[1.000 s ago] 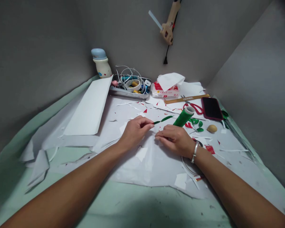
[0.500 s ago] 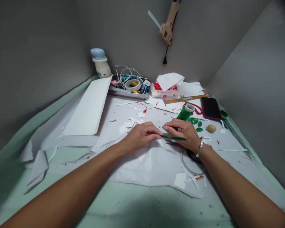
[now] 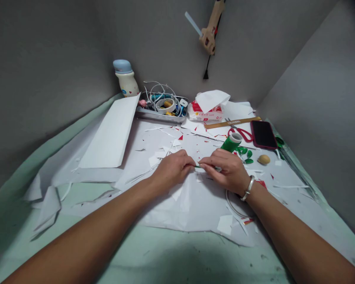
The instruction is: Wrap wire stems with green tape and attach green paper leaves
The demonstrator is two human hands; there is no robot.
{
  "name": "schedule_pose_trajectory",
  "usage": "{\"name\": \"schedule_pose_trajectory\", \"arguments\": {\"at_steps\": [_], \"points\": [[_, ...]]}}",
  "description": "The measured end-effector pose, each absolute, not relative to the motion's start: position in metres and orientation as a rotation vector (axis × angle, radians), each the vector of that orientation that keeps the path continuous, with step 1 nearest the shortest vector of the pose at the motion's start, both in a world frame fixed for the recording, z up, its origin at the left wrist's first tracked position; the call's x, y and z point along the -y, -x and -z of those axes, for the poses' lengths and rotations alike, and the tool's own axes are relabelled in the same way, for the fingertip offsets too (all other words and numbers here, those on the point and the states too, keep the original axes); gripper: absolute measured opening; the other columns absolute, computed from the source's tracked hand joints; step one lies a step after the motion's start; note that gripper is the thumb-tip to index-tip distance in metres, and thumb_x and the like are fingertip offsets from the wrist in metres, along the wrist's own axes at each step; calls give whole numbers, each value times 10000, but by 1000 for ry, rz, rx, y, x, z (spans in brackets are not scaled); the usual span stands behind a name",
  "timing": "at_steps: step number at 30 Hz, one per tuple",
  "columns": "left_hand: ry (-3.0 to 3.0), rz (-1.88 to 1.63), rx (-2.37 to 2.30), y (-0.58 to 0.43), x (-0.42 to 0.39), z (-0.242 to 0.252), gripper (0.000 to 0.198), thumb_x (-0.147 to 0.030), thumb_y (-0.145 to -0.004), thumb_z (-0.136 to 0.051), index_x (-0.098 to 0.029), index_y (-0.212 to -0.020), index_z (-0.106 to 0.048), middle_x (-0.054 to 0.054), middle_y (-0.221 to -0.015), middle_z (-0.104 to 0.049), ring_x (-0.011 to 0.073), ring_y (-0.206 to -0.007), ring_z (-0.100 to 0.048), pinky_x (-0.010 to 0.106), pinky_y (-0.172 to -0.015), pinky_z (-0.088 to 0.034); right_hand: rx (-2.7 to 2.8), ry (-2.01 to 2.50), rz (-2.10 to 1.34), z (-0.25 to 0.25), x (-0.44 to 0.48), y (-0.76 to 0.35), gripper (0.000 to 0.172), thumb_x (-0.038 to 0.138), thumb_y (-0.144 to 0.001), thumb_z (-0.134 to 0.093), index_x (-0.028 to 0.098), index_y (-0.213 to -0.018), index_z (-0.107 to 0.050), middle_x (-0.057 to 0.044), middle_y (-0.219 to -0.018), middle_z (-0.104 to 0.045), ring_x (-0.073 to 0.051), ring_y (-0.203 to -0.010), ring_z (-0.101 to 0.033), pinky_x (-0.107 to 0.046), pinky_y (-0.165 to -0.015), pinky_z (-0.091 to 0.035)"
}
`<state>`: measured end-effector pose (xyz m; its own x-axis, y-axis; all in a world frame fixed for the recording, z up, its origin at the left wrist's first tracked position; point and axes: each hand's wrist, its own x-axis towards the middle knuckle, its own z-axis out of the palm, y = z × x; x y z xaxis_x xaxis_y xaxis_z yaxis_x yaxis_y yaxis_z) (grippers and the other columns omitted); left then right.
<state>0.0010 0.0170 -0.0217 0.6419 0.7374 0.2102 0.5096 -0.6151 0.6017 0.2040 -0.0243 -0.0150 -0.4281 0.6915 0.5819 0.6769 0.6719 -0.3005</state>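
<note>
My left hand [image 3: 176,167] pinches one end of a thin green strip [image 3: 197,166] over the middle of the white sheet. From the other side, the fingertips of my right hand [image 3: 226,169] close on the same strip; most of it is hidden by the fingers. A spool of green thread [image 3: 231,142] stands tilted just behind my right hand. Several small green leaf shapes [image 3: 249,154] lie to the right of the spool. Under and around my left hand are white paper scraps and thin wires [image 3: 140,174].
Behind stand a metal tray [image 3: 161,116] with cords and tape, a bottle [image 3: 127,83] and a tissue pack [image 3: 205,112]. Red scissors [image 3: 244,135], a phone [image 3: 264,135] and a round tan object [image 3: 264,159] lie right. A glue gun [image 3: 208,37] hangs above.
My right hand has turned and its fingertips have come nearer my left hand, closing on the green strip. The green leaf-like pieces that showed between the hands are now mostly hidden.
</note>
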Motion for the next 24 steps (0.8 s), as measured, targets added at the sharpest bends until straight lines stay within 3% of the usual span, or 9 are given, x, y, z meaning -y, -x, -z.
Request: {"name": "schedule_pose_trajectory", "arguments": {"at_steps": [5,11,15,24], "points": [[-2204,-559,-716,-2,-13,14,147,-200,-860,-581,-228,-891,-722,20,-883,-643,157,-867,-607,292,-815,-465,2003,1142,-217,18,17,-215,173,270,-905,-575,205,-834,-719,-9,-633,-609,-139,-605,-526,-274,-596,-421],[-1906,-840,-934,0,-17,9,149,-309,-846,-601,-207,-868,-707,34,-893,-668,166,-832,-607,331,-825,-479,2097,1167,-245,26,15,-209,169,231,-895,-568,201,-854,-730,-26,-719,-667,-142,-661,-580,-263,-627,-449],[-1954,-913,-1096,0,-20,14,151,-294,-855,-584,-193,-871,-694,32,-893,-658,167,-816,-607,323,-800,-476,2308,1076,-135,27,21,-196,187,242,-913,-552,192,-869,-727,-32,-677,-628,-152,-666,-551,-273,-645,-434],[-2409,-566,-947,-1,-17,24,162,-186,-868,-557,-223,-902,-711,25,-865,-621,170,-840,-600,288,-753,-449,2134,1079,-125,15,23,-205,175,251,-911,-559,202,-867,-722,-26,-659,-627,-148,-629,-541,-278,-621,-430]]}}
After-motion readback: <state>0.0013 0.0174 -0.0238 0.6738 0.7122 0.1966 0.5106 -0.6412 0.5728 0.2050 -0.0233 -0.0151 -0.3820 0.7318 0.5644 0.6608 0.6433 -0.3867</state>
